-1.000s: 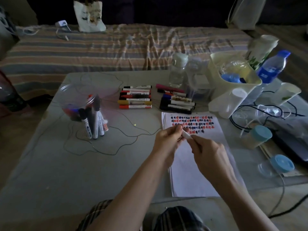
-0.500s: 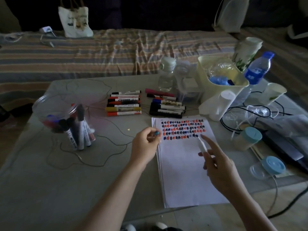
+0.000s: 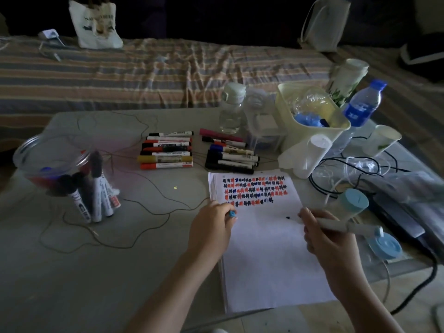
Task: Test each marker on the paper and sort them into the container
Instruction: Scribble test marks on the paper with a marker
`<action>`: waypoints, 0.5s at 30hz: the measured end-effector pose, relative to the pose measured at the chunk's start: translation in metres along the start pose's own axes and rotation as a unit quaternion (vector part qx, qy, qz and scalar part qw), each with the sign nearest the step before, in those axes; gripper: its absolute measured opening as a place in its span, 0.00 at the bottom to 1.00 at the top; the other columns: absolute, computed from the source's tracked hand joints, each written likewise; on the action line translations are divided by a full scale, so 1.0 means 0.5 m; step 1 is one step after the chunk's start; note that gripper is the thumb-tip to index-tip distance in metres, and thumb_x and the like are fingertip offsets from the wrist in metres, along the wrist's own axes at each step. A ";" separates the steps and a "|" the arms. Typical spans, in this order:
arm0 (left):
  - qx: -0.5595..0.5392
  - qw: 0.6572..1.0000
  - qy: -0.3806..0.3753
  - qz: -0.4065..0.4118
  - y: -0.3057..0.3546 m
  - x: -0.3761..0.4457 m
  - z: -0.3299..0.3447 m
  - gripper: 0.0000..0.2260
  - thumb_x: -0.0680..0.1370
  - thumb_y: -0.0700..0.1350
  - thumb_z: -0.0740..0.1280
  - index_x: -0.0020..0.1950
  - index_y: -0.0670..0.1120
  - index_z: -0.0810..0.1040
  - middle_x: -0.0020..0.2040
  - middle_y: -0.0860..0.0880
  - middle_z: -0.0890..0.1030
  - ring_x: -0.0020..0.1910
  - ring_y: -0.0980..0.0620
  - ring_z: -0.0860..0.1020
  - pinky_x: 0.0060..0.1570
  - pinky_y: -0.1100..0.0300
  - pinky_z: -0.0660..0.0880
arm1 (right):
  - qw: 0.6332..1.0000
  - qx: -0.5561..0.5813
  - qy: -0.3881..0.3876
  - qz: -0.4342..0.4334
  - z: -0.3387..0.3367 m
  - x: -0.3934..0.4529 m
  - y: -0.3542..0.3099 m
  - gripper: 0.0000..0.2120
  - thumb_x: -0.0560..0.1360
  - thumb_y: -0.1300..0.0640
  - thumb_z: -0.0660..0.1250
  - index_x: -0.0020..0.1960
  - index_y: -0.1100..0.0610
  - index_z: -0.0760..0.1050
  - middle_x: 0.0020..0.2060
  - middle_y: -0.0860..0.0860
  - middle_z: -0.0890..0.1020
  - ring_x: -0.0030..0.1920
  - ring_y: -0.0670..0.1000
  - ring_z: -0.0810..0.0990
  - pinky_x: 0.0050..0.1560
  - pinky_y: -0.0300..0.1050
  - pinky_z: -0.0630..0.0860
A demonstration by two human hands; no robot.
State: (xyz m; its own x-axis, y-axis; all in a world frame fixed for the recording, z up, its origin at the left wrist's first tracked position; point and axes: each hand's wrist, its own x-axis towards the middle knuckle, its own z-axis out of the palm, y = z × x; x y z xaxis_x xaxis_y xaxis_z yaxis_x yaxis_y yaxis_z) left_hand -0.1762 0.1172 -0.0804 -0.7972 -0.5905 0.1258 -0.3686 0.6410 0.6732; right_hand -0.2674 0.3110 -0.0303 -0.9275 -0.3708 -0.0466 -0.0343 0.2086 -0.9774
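My right hand [image 3: 326, 236] grips an uncapped white marker [image 3: 346, 226] with its dark tip low over the white paper [image 3: 269, 260], just under rows of red, black and blue test marks. My left hand [image 3: 211, 227] pinches the marker's blue cap [image 3: 232, 214] at the paper's left edge. Two groups of loose markers [image 3: 168, 153] lie behind the paper. At the left a clear round container [image 3: 51, 156] lies tipped, with several markers [image 3: 96, 198] standing in front of it.
A cream basket [image 3: 312, 121], water bottles [image 3: 231, 109], paper cups [image 3: 382, 140], blue-lidded jars [image 3: 353, 205] and black cables [image 3: 355, 169] crowd the table's right side. A thin cord [image 3: 144, 207] loops over the grey table. A striped bed runs along behind.
The hands pulled apart, taking the cap off the marker. My right hand then brought the marker tip down toward the paper below the test marks; my left hand keeps the cap.
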 end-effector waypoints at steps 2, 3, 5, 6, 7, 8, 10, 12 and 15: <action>0.003 1.000 0.005 -0.007 -0.001 0.004 0.003 0.08 0.79 0.46 0.66 0.56 0.50 0.80 0.52 0.53 0.78 0.49 0.55 0.76 0.49 0.61 0.74 | 0.999 -0.033 0.005 -0.014 -0.003 0.026 0.008 0.07 0.78 0.54 0.66 0.46 0.55 0.81 0.28 0.54 0.77 0.29 0.50 0.73 0.31 0.47 0.70; -0.001 1.000 0.013 -0.012 -0.004 0.003 0.006 0.08 0.79 0.46 0.67 0.57 0.50 0.80 0.52 0.53 0.78 0.49 0.55 0.76 0.49 0.61 0.75 | 0.999 -0.028 0.003 -0.015 -0.002 0.040 0.009 0.07 0.78 0.55 0.65 0.47 0.57 0.80 0.28 0.53 0.78 0.29 0.50 0.74 0.31 0.46 0.71; -0.017 0.999 0.037 -0.024 -0.010 -0.002 0.017 0.09 0.79 0.45 0.67 0.58 0.49 0.80 0.53 0.53 0.79 0.51 0.54 0.77 0.51 0.59 0.76 | 1.000 -0.014 -0.005 -0.013 0.004 0.073 0.014 0.07 0.79 0.57 0.65 0.48 0.59 0.79 0.31 0.54 0.82 0.31 0.51 0.79 0.31 0.44 0.74; -0.027 0.998 0.049 -0.027 -0.014 -0.007 0.023 0.10 0.79 0.45 0.67 0.59 0.49 0.80 0.54 0.52 0.79 0.53 0.53 0.77 0.52 0.58 0.76 | 1.000 -0.008 -0.012 -0.009 0.009 0.090 0.017 0.06 0.79 0.57 0.65 0.49 0.59 0.79 0.33 0.55 0.83 0.33 0.52 0.81 0.31 0.43 0.76; -0.033 0.998 0.058 -0.022 -0.019 -0.011 0.029 0.10 0.79 0.44 0.67 0.60 0.48 0.80 0.54 0.51 0.79 0.53 0.52 0.76 0.52 0.58 0.75 | 1.000 -0.006 -0.019 -0.005 0.013 0.107 0.022 0.06 0.79 0.58 0.65 0.49 0.59 0.79 0.35 0.56 0.84 0.35 0.53 0.83 0.31 0.43 0.77; -0.032 0.998 0.060 -0.006 -0.026 -0.011 0.035 0.11 0.78 0.44 0.68 0.60 0.48 0.80 0.53 0.50 0.80 0.53 0.52 0.76 0.51 0.60 0.74 | 1.000 -0.009 -0.025 -0.005 0.018 0.126 0.027 0.05 0.78 0.58 0.65 0.50 0.59 0.79 0.36 0.56 0.84 0.35 0.53 0.83 0.32 0.43 0.78; -0.001 0.998 0.047 0.039 -0.043 -0.005 0.041 0.11 0.77 0.46 0.69 0.59 0.48 0.81 0.52 0.52 0.81 0.51 0.53 0.76 0.49 0.62 0.72 | 0.999 -0.039 -0.030 -0.013 0.025 0.163 0.040 0.04 0.77 0.58 0.68 0.49 0.59 0.79 0.34 0.55 0.83 0.33 0.52 0.82 0.31 0.44 0.79; -0.004 0.997 0.041 0.061 -0.065 0.003 0.042 0.11 0.77 0.47 0.70 0.59 0.51 0.80 0.51 0.55 0.80 0.49 0.56 0.77 0.46 0.64 0.73 | 0.996 -0.083 -0.023 -0.031 0.035 0.194 0.058 0.05 0.75 0.56 0.71 0.46 0.58 0.80 0.30 0.54 0.81 0.29 0.50 0.79 0.30 0.47 0.78; -0.043 0.996 0.054 0.054 -0.082 0.007 0.041 0.12 0.76 0.47 0.71 0.59 0.54 0.80 0.50 0.57 0.79 0.45 0.61 0.76 0.44 0.72 0.70 | 0.989 -0.135 0.009 -0.059 0.046 0.216 0.095 0.13 0.74 0.51 0.71 0.38 0.60 0.80 0.28 0.58 0.80 0.28 0.48 0.75 0.31 0.45 0.73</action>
State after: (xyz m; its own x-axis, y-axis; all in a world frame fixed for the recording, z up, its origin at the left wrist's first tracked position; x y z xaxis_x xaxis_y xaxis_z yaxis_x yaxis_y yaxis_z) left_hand -0.1737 0.0991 -0.1226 -0.7719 -0.5725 0.2763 -0.2367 0.6623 0.7109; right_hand -0.3605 0.2602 -0.0866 -0.9175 -0.3914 0.0715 -0.2396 0.3999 -0.8847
